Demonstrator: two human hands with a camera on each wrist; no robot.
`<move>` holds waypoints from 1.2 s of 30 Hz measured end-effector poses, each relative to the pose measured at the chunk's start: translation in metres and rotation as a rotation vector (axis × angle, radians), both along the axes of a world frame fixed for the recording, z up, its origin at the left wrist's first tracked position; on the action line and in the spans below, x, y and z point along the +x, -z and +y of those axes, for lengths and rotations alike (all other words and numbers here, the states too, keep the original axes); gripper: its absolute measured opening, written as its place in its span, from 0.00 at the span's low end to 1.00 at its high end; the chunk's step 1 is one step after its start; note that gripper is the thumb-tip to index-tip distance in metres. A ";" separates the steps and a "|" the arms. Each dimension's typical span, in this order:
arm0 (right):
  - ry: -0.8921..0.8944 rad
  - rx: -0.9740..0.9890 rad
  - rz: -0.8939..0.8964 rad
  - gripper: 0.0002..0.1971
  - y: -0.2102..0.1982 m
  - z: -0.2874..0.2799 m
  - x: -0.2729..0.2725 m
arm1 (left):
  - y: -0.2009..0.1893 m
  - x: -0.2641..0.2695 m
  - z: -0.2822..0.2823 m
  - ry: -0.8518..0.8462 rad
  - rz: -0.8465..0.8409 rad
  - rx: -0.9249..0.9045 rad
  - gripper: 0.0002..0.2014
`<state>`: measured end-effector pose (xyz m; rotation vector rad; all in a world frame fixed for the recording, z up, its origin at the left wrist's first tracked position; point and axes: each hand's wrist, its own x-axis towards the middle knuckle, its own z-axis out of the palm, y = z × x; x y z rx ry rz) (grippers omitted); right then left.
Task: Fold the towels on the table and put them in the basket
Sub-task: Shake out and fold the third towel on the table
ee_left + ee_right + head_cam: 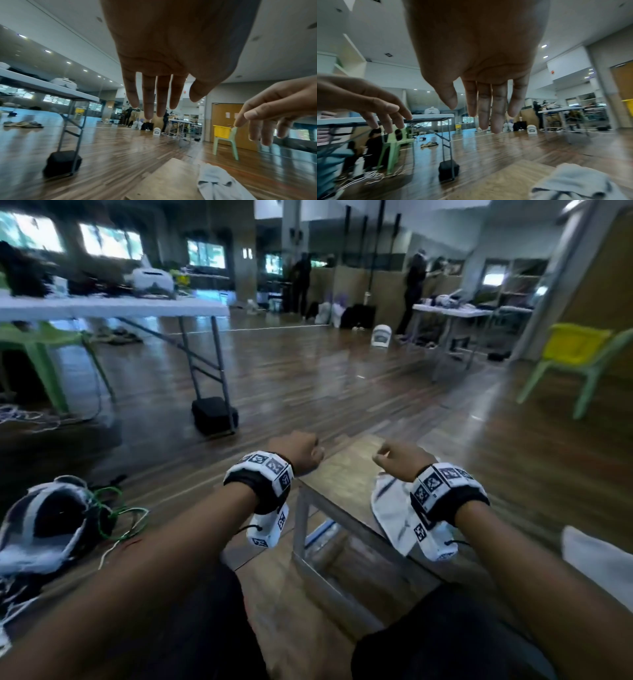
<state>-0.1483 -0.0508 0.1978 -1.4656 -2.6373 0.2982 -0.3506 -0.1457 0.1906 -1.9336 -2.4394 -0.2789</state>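
A crumpled white towel lies on the small wooden table in front of me. A second white cloth shows at the right edge. My left hand hovers over the table's left corner, fingers hanging straight, holding nothing. My right hand hovers just past the towel, also empty with its fingers pointing down. Neither hand touches the towel. A yellow basket stands on a green chair far to the right.
A white folding table stands at the left with a black box at its foot. A headset and cables lie on the floor at my left. People work at tables in the back. Wooden floor lies between me and the basket.
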 end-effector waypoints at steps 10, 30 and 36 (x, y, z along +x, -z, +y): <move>0.160 -0.143 -0.032 0.14 0.070 0.014 0.097 | 0.064 0.084 0.063 0.341 -0.062 -0.092 0.17; 0.074 0.289 -0.156 0.10 0.218 0.003 0.104 | 0.214 0.116 0.102 0.610 0.051 0.045 0.13; 0.031 0.230 -0.072 0.10 0.197 -0.004 0.146 | 0.221 0.118 0.104 0.757 0.038 0.186 0.13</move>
